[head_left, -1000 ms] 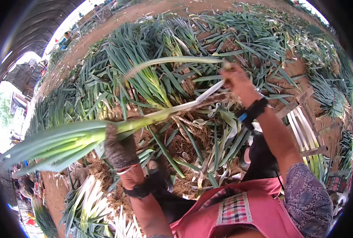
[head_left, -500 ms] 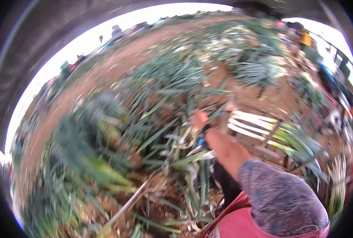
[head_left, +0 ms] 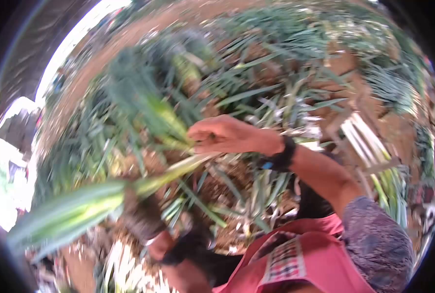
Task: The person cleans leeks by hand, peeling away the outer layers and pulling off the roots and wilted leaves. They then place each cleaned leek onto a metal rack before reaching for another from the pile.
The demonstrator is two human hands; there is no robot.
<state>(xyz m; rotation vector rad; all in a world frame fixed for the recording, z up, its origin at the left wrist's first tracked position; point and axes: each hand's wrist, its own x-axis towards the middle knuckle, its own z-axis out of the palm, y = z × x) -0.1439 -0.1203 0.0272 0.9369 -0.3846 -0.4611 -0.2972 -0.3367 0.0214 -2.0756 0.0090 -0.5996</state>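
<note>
My left hand (head_left: 141, 215), in a dark soiled glove, is wrapped round a leek (head_left: 93, 202). Its broad green leaves fan out to the left, and its pale stem runs up to the right. My right hand (head_left: 234, 134), bare with a dark wristband, is at the stem end with its fingers curled in against it. Blur hides exactly how the fingertips meet the stem. Behind the hands another bunch of leeks (head_left: 149, 97) lies on the heap, yellow-green toward its base.
Loose leeks and cut leaves (head_left: 271, 29) cover the ground ahead. On the right, white-stemmed leeks (head_left: 366, 139) rest on a wooden frame (head_left: 383, 166). Trimmed pale stalks (head_left: 122, 268) lie at the lower left. A strip of brown soil (head_left: 88, 73) runs along the far left.
My left hand has come into view holding a leek. My right hand has gone from the heap beside the wooden frame to the leek's stem. The view has swung left and down.
</note>
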